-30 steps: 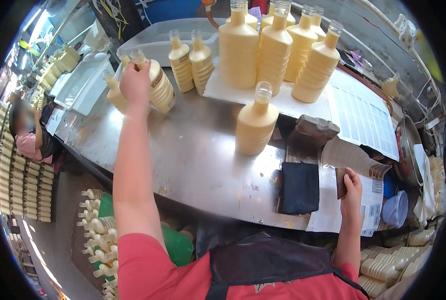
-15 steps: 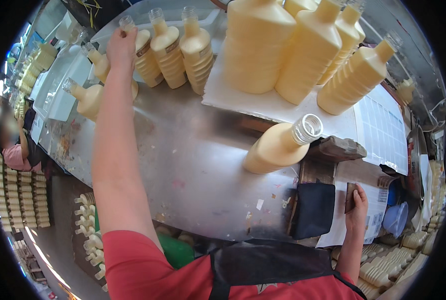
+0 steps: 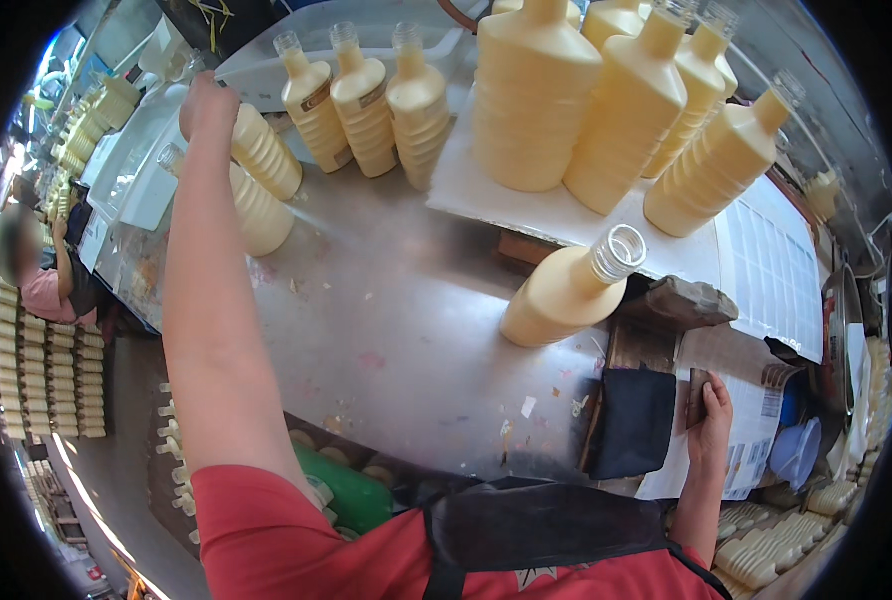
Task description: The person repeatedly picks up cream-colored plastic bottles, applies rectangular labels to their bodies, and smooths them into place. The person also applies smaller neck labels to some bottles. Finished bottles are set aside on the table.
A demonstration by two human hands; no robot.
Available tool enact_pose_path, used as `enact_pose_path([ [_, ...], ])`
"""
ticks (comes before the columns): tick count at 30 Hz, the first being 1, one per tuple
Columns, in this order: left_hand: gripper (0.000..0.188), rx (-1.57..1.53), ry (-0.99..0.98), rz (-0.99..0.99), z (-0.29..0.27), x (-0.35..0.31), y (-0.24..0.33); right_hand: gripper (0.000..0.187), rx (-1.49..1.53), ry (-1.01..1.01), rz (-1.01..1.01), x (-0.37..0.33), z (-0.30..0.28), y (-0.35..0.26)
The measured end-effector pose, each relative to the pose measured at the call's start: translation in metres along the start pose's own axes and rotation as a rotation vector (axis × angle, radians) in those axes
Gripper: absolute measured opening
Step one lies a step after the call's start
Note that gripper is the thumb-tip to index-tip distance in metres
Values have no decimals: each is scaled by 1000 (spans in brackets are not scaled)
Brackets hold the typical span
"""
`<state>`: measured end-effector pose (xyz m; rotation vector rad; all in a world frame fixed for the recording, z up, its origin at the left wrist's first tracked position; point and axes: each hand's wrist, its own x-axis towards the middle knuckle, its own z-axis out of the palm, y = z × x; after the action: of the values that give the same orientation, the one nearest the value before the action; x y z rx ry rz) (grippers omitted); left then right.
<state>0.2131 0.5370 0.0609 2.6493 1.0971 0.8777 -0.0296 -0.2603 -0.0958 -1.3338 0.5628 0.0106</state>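
Observation:
My left hand reaches to the far left of the table, fingers closed around the neck of a cream-coloured plastic bottle; the hand hides that neck. A similar bottle stands just nearer, partly behind my forearm. To the right of the hand, three cream bottles with small dark labels stand in a row. My right hand, low on the right, grips a small flat brown piece whose kind I cannot make out. One cream bottle with a clear threaded neck stands in the table's middle.
Several larger cream bottles stand on a raised white-covered board. A black cloth pad lies beside my right hand, behind it a rough block. A clear plastic bin sits at the back. Another person is at the far left.
My left hand has let go of the leftmost labelled bottle in the row and moved left to another bottle's neck. My right hand keeps its grip on the brown piece.

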Motion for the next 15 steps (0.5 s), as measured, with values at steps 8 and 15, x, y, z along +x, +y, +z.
enact_pose_path([
  [8,47,-84,39,43,-21,-33,10,29,22,7,-30,-13,-6,2],
  [15,42,-40,25,125,-72,-80,35,32,52,-1,-71,-29,-18,-3],
])
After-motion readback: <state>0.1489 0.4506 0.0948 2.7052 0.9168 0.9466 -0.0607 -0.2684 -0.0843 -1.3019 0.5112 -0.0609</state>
